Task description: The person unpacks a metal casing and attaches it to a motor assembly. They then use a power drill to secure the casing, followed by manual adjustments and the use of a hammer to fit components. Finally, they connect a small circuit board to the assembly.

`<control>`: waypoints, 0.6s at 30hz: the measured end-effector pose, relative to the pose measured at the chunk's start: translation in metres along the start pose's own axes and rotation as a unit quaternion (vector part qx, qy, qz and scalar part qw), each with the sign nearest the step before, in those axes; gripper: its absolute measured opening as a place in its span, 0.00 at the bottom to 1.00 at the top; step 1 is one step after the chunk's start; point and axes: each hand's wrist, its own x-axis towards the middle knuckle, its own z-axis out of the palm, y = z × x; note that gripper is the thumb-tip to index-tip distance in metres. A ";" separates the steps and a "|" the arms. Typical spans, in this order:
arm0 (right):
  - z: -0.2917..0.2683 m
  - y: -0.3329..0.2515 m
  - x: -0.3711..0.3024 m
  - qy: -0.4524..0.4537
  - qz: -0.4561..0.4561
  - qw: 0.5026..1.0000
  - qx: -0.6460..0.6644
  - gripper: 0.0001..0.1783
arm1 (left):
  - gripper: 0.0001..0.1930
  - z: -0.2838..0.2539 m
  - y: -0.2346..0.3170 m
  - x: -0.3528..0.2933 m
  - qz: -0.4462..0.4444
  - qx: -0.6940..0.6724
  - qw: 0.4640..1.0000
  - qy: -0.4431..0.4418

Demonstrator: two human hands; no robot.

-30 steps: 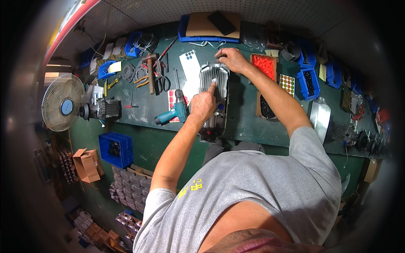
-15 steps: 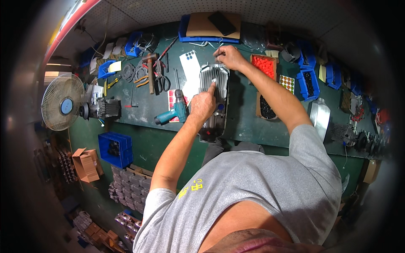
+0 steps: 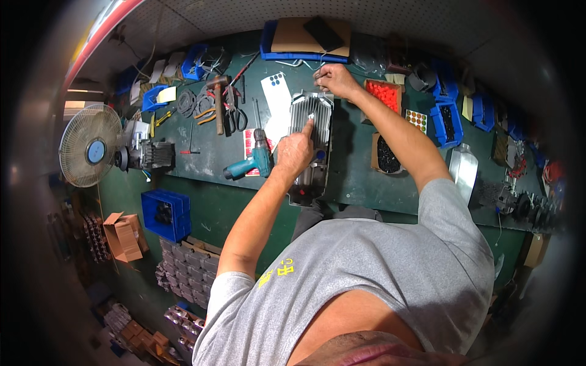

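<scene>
A long silver finned metal housing [image 3: 312, 113] lies on the green workbench, with its darker end toward my body. My left hand [image 3: 295, 152] rests on top of it, its index finger stretched along the fins and the other fingers partly hidden. Just past the far end of the housing, my right hand [image 3: 336, 80] is closed in a pinch. What sits between those fingertips is too small and dark to name. A thin bent metal rod [image 3: 322, 58] shows beside them. Left of the housing lies a teal cordless drill [image 3: 251, 163], close to my left hand.
A hammer [image 3: 218, 110], scissors [image 3: 234, 113] and pliers lie to the left. Boxes of red caps [image 3: 383, 93] and black parts [image 3: 389, 154] stand right, beyond them a blue bin [image 3: 447, 124]. A fan [image 3: 91, 146] stands far left; a phone [image 3: 323, 33] lies on cardboard behind.
My right hand has shifted slightly to the right at the housing's far end, still pinched. My left hand stays on the fins.
</scene>
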 end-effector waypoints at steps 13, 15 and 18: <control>0.001 -0.021 -0.012 -0.048 -0.133 0.973 -0.181 0.10 | 0.28 0.002 -0.001 0.001 -0.006 -0.011 1.000 0.003; 0.002 -0.009 -0.009 -0.001 -0.108 0.982 -0.156 0.10 | 0.29 -0.001 0.003 0.002 -0.018 -0.016 1.000 -0.017; 0.003 -0.003 -0.005 0.030 -0.031 0.996 -0.083 0.08 | 0.29 0.001 0.000 0.003 -0.014 -0.014 1.000 -0.013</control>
